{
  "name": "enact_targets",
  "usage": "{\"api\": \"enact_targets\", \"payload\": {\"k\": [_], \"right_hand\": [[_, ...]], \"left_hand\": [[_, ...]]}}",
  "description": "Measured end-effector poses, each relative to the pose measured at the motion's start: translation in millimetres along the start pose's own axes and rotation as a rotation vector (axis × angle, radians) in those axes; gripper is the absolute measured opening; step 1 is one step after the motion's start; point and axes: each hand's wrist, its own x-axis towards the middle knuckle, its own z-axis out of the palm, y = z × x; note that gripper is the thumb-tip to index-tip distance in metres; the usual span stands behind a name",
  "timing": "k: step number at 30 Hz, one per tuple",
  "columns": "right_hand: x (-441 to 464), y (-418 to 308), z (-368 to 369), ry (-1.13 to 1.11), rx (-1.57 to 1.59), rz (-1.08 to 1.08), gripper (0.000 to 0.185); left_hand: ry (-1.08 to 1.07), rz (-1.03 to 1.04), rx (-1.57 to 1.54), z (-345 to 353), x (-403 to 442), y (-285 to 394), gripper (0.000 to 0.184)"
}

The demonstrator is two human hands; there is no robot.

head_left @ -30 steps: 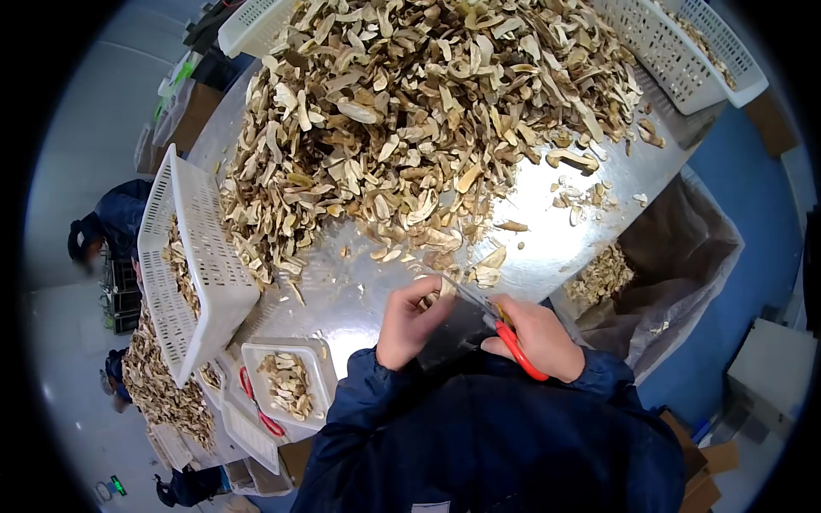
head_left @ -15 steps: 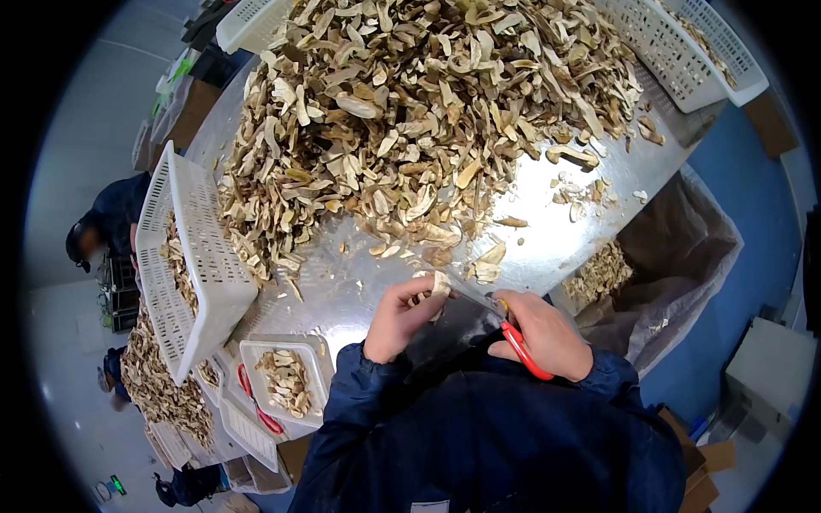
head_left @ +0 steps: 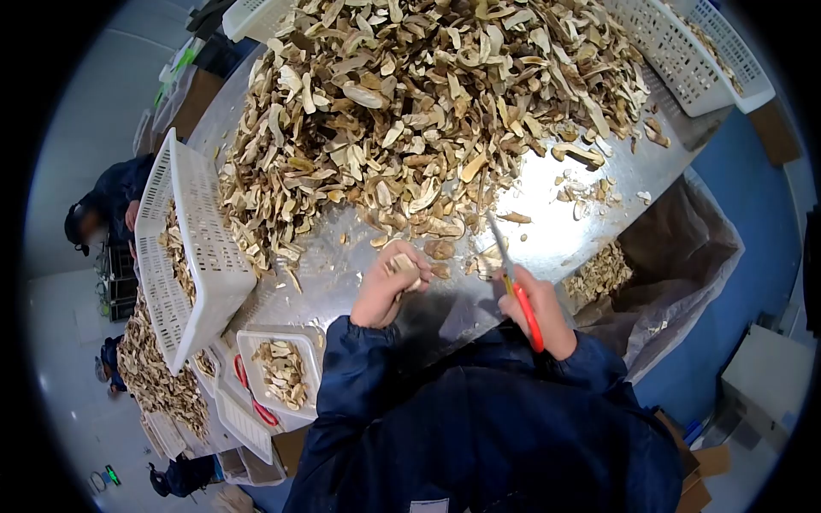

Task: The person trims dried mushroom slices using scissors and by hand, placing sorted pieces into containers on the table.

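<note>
Pale dried mushroom slices [head_left: 400,265] sit in my left hand [head_left: 383,286], whose fingers are curled round them above the metal table. My right hand [head_left: 539,309] grips red-handled scissors [head_left: 528,318] by the handles, blades pointing away from me toward the heap. A large heap of dried mushroom slices [head_left: 410,111] spreads over the table beyond both hands. Just past the hands lie a few loose mushroom slices [head_left: 440,248], close to the near edge of the heap.
White perforated basket [head_left: 214,256] with slices stands tilted at left. Near it are a white tray [head_left: 315,368] of slices and another red-handled scissors [head_left: 253,389]. A lined bin [head_left: 710,231] stands right of the steel table [head_left: 333,291]. Other people [head_left: 120,201] are at far left.
My left hand has drawn slightly left, curling round the slices. The scissors have left the slice and swung to point forward, with my right hand turning too.
</note>
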Motion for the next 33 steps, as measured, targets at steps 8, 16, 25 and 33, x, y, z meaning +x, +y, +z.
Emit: {"api": "enact_targets", "payload": {"k": [8, 16, 25, 33], "right_hand": [[10, 24, 11, 0.066, 0.564, 0.092, 0.04], [9, 21, 9, 0.076, 0.622, 0.083, 0.042], [9, 6, 3, 0.045, 0.064, 0.005, 0.037], [-1, -36, 8, -0.267, 0.101, 0.076, 0.052]], "left_hand": [[0.104, 0.687, 1.473, 9, 48, -8, 0.027], [-0.01, 0.325, 1.164, 14, 54, 9, 0.02], [-0.171, -0.301, -1.0, 0, 25, -6, 0.01], [-0.181, 0.104, -0.805, 19, 7, -2, 0.019]]}}
